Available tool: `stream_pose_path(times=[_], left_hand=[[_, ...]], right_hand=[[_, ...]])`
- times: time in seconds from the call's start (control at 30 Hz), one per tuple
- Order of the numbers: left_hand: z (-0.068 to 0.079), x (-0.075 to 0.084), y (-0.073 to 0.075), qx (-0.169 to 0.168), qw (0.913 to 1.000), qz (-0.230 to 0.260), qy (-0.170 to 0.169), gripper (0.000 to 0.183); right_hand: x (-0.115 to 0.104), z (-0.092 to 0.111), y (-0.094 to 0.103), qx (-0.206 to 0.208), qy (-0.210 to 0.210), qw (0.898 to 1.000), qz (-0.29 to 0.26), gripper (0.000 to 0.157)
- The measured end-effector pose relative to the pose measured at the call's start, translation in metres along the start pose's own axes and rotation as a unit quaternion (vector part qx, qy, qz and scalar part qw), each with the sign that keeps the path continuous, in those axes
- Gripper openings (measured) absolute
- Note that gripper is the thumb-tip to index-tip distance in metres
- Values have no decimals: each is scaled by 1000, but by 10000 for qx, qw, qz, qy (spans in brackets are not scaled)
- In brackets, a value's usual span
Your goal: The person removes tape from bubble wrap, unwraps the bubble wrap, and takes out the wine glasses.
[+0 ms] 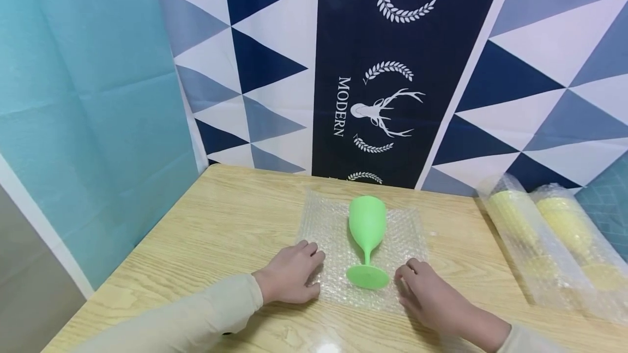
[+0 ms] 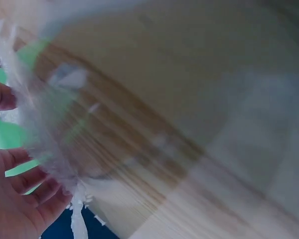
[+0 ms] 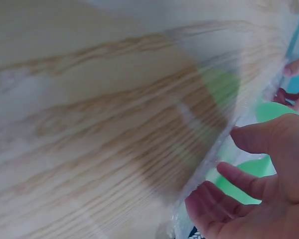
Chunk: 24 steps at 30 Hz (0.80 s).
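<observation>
A bright green plastic goblet (image 1: 367,225) lies on its side on a sheet of clear bubble wrap (image 1: 333,255), its bowl toward the wall and its round foot toward me. My left hand (image 1: 291,274) rests at the sheet's left edge, fingers bent loosely over it. On the opposite edge, fingertips of my right hand (image 1: 432,296) touch the wrap near the goblet's foot. Both wrist views show thumb and fingers spread apart along the wrap's edge (image 3: 209,164), with green showing behind them. Neither hand touches the goblet.
Two yellow goblets rolled in bubble wrap, one (image 1: 515,222) beside the other (image 1: 569,227), lie at the right side of the wooden table (image 1: 245,206). A patterned cloth (image 1: 275,70) hangs behind the table, and a turquoise cloth (image 1: 93,97) hangs at the left.
</observation>
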<state>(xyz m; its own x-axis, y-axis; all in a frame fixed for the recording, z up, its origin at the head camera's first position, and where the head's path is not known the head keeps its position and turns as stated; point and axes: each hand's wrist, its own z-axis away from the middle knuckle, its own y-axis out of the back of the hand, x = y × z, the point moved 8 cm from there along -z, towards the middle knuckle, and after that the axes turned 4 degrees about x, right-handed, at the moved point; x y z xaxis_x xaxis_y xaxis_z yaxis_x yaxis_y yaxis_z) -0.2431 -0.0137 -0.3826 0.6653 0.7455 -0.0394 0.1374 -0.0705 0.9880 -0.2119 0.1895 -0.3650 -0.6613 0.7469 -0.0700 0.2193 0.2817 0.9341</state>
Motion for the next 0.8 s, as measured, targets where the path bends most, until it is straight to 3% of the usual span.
stream_pose_path(times=[0.23, 0.47, 0.8], left_hand=[[-1, 0, -3, 198, 9996, -86, -204, 35], [-2, 1, -2, 276, 9987, -35, -436, 25], [-7, 1, -2, 181, 9974, -104, -689, 26]], right_hand=[[-10, 4, 3, 566, 727, 9955, 199, 29], [-12, 3, 0, 490, 979, 9933, 367, 27], [-12, -1, 1, 380, 1179, 9910, 507, 27]])
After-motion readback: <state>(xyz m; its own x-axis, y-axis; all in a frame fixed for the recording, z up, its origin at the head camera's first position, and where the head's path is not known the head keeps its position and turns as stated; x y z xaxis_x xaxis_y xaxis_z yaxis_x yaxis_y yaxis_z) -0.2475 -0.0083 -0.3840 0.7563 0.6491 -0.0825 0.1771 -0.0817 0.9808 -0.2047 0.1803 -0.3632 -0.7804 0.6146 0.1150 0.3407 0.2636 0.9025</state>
